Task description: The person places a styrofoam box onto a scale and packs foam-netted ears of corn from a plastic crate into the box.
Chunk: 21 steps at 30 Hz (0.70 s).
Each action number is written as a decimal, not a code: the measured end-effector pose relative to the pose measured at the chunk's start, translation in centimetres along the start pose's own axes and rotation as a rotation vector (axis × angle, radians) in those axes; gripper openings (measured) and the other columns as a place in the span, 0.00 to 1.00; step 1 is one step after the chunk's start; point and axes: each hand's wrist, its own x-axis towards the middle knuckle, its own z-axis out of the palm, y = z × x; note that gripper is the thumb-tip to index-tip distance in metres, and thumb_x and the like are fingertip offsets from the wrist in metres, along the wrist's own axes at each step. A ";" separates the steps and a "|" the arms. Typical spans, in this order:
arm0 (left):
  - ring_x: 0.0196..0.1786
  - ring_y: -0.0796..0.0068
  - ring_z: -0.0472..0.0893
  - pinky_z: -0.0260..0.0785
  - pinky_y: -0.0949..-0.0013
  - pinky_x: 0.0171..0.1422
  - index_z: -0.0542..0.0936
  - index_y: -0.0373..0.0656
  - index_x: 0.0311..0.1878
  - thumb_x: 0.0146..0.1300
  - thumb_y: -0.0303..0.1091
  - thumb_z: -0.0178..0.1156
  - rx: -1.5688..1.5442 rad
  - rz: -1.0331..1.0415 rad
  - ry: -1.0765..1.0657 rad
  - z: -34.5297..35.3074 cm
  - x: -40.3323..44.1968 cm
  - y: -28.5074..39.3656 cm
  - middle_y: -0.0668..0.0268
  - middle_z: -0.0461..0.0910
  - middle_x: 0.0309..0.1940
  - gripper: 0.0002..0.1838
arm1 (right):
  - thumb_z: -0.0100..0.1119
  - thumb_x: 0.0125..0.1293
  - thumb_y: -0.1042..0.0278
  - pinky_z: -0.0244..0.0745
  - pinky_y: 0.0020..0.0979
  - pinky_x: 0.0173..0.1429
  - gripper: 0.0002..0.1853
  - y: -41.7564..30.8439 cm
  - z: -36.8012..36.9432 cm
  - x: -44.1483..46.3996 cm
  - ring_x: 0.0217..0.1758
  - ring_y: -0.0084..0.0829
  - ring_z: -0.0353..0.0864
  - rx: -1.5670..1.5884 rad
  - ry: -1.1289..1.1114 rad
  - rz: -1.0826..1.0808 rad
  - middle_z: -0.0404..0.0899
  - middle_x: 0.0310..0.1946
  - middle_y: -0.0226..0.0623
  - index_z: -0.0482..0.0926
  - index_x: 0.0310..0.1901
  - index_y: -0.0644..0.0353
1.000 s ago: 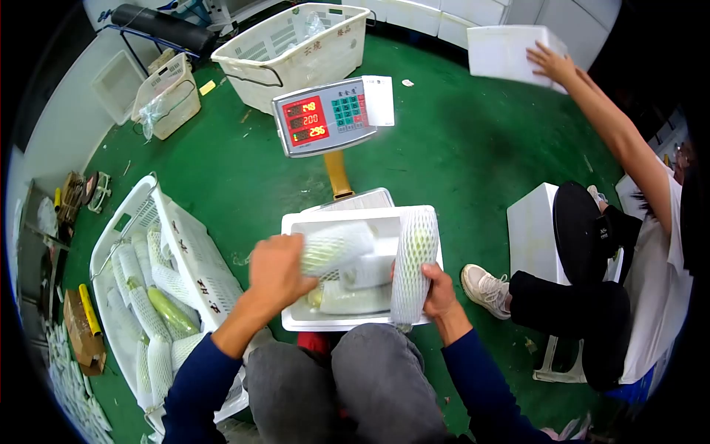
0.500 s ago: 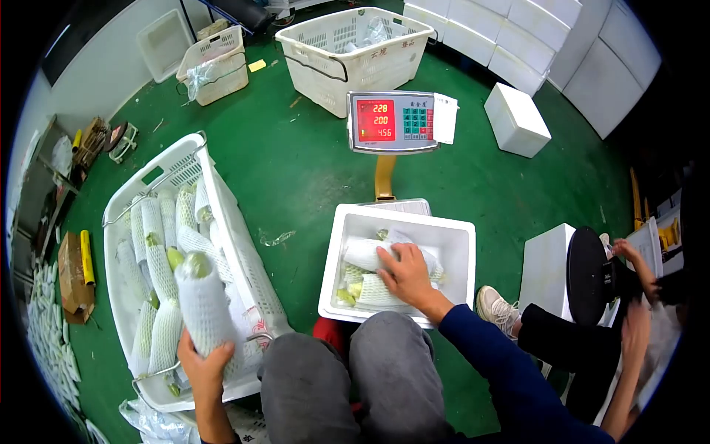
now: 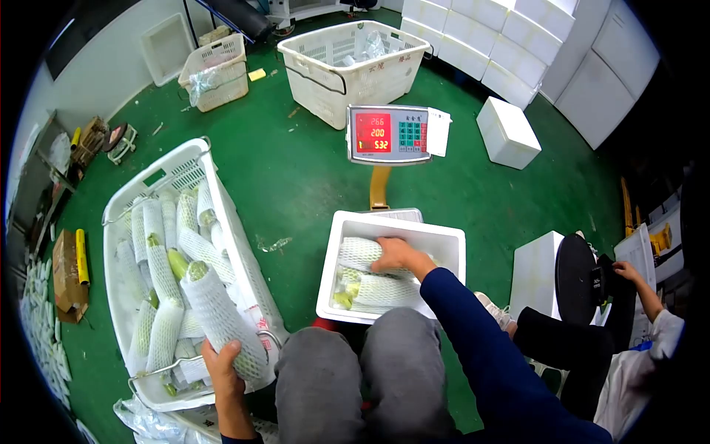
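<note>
My left hand [image 3: 225, 362] grips a long pale-green vegetable in a white foam net sleeve [image 3: 225, 318], tilted over the right edge of the white plastic crate [image 3: 248, 270]. Several similar sleeved vegetables [image 3: 164, 318] lie in that crate. In the white foam box [image 3: 460, 259], my right hand [image 3: 399, 256] has its fingers curled over the end of another sleeved vegetable [image 3: 360, 253]; the fingertips are partly hidden. One more sleeved vegetable [image 3: 384, 291] rests in front of it. The box stands on a scale whose red display [image 3: 373, 133] is lit.
Beyond the scale stands a large white basket [image 3: 351, 89], with a smaller basket [image 3: 229, 85] to its left. A closed foam box [image 3: 509, 133] sits on the green floor near stacked white boxes [image 3: 473, 37]. Another person's leg [image 3: 562, 333] and hand [image 3: 627, 270] are at right.
My left hand has moved slightly right and lower, its vegetable tilting more. My right hand has shifted onto the back vegetable's end. The display changed from 4.56 to 5.32 on its bottom line.
</note>
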 end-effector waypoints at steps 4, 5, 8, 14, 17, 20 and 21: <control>0.46 0.65 0.81 0.74 0.62 0.54 0.73 0.29 0.61 0.47 0.42 0.71 -0.054 0.042 0.107 -1.2 -0.7 -0.1 0.58 0.81 0.46 0.39 | 0.74 0.44 0.51 0.75 0.47 0.60 0.36 -2.4 -0.5 -1.8 0.54 0.54 0.80 -0.213 0.150 -0.013 0.81 0.49 0.54 0.76 0.53 0.67; 0.46 0.65 0.81 0.74 0.62 0.54 0.72 0.29 0.61 0.47 0.42 0.72 -0.028 0.055 0.120 -2.1 -1.0 -0.1 0.59 0.81 0.46 0.39 | 0.73 0.48 0.52 0.72 0.48 0.61 0.36 -2.9 -0.9 -3.3 0.56 0.52 0.78 -0.247 0.281 -0.080 0.79 0.51 0.52 0.75 0.55 0.68; 0.46 0.67 0.81 0.73 0.63 0.55 0.74 0.30 0.59 0.46 0.42 0.73 0.114 0.099 0.187 -2.4 -1.7 0.8 0.59 0.81 0.45 0.38 | 0.71 0.57 0.50 0.65 0.50 0.63 0.35 -2.3 1.2 -3.8 0.61 0.47 0.71 -0.480 0.509 -0.185 0.75 0.55 0.50 0.74 0.60 0.67; 0.47 0.63 0.81 0.73 0.61 0.57 0.78 0.31 0.58 0.43 0.42 0.71 0.638 0.324 0.283 -4.9 0.5 5.9 0.57 0.83 0.46 0.37 | 0.67 0.65 0.53 0.65 0.49 0.61 0.30 -5.6 0.2 -5.9 0.62 0.45 0.71 -0.224 0.705 -0.215 0.76 0.56 0.48 0.75 0.64 0.60; 0.45 0.57 0.83 0.74 0.58 0.54 0.78 0.30 0.55 0.43 0.43 0.69 0.967 0.387 0.340 -9.9 6.5 7.4 0.49 0.84 0.45 0.35 | 0.65 0.67 0.61 0.76 0.38 0.49 0.17 -6.1 0.6 -8.7 0.46 0.43 0.82 0.136 0.775 -0.241 0.85 0.43 0.43 0.84 0.53 0.62; 0.44 0.47 0.83 0.74 0.54 0.51 0.80 0.35 0.51 0.39 0.41 0.69 1.344 0.426 0.187 -9.2 10.8 11.3 0.47 0.83 0.42 0.32 | 0.64 0.69 0.61 0.77 0.33 0.41 0.13 -6.9 0.9 -11.0 0.37 0.35 0.84 0.469 0.505 -0.065 0.87 0.35 0.40 0.87 0.45 0.62; 0.44 0.45 0.82 0.74 0.53 0.50 0.80 0.36 0.51 0.38 0.41 0.69 1.416 0.439 0.120 -9.3 12.0 11.5 0.47 0.83 0.41 0.32 | 0.63 0.71 0.62 0.76 0.28 0.38 0.12 -7.3 0.6 -11.5 0.35 0.25 0.84 0.630 0.393 -0.028 0.88 0.35 0.36 0.87 0.44 0.62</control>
